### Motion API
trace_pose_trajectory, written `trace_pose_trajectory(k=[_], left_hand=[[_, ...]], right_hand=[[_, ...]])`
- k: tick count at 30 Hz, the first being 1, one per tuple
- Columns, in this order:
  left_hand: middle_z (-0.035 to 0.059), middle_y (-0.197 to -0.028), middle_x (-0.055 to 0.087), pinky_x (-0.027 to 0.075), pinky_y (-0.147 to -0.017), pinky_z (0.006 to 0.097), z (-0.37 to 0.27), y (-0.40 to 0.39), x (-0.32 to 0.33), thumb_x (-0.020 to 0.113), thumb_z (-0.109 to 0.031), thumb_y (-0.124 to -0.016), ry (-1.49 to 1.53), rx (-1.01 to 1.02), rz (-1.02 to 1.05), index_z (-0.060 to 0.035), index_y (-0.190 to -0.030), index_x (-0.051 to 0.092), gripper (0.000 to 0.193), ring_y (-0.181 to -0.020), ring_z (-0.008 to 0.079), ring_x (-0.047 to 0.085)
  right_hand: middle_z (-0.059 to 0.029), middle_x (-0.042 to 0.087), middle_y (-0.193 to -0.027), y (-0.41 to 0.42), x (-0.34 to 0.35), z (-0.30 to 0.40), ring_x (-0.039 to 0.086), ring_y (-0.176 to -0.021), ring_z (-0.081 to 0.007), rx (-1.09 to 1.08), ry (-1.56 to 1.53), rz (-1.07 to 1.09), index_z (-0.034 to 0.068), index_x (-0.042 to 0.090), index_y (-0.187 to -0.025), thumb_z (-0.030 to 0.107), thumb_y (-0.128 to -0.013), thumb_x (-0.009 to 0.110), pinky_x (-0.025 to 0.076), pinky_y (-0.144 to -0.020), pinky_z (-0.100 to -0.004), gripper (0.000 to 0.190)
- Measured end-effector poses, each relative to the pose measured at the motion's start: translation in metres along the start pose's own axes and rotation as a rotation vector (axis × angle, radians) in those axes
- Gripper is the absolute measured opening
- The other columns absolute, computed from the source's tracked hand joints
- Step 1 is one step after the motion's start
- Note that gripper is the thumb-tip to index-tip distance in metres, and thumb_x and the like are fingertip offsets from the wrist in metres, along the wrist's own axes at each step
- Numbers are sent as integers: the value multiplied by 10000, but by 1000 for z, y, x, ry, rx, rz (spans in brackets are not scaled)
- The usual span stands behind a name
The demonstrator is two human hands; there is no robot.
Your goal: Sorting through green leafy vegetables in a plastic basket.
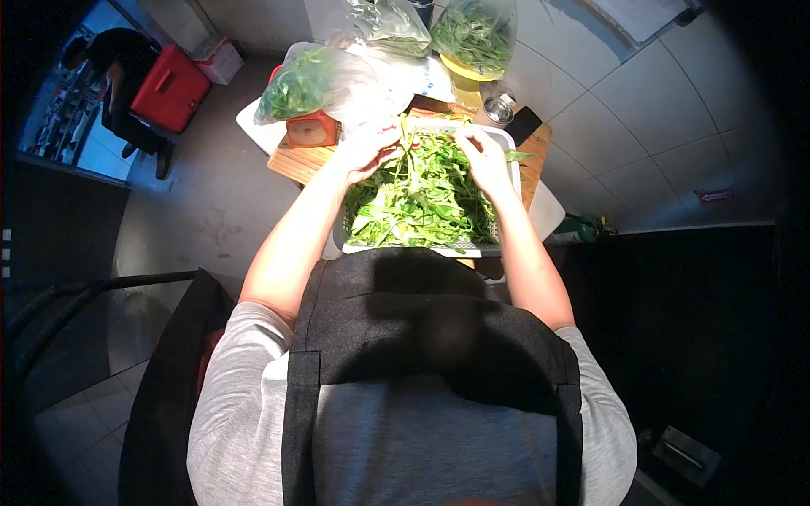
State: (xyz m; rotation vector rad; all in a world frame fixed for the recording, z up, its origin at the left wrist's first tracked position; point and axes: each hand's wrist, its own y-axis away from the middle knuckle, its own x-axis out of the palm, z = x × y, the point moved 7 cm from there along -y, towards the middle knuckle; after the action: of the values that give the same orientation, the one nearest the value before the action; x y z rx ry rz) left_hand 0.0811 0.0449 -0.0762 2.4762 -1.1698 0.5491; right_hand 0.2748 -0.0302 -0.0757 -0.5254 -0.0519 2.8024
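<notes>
Before me stands a white plastic basket [516, 174] with a perforated wall, heaped with loose leafy greens [421, 212]. Over its far left part, my left hand [373, 152] grips a leafy green stem [406, 136] that hangs down toward the heap. My right hand [479, 155] is over the far right part of the basket, fingers curled and tips close together near some leaves. Whether a leaf is pinched there is hard to see in the glare. One leaf [520, 155] sticks out past the basket's right rim.
On the wooden tabletop [536, 180] are an orange scale [311, 129], a phone [523, 126] and a clear container [498, 111]. Behind are bagged greens [294, 85] and another bag [474, 38] over a yellow bowl [468, 69]. Far left, a person [123, 69] bends beside a red cooler [171, 88].
</notes>
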Motion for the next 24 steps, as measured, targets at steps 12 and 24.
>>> trace_pose_trajectory(k=[12, 24], left_hand=[[100, -1002, 588, 474, -884, 369, -12, -18, 28, 507, -89, -933, 388, 204, 23, -28, -1126, 513, 202, -956, 220, 574], [115, -1024, 600, 474, -896, 315, 5, -19, 23, 490, -185, -955, 113, 127, -102, -35, -1157, 498, 252, -972, 203, 588]], right_hand=[[-45, 648, -919, -7, 18, 10, 615, -812, -111, -29, -110, 102, 35, 585, -1067, 144, -871, 626, 513, -700, -258, 228], [7, 587, -765, 27, 34, 47, 514, -686, -73, -65, -44, 1, 35, 603, -892, 122, -760, 743, 448, -646, -235, 211]])
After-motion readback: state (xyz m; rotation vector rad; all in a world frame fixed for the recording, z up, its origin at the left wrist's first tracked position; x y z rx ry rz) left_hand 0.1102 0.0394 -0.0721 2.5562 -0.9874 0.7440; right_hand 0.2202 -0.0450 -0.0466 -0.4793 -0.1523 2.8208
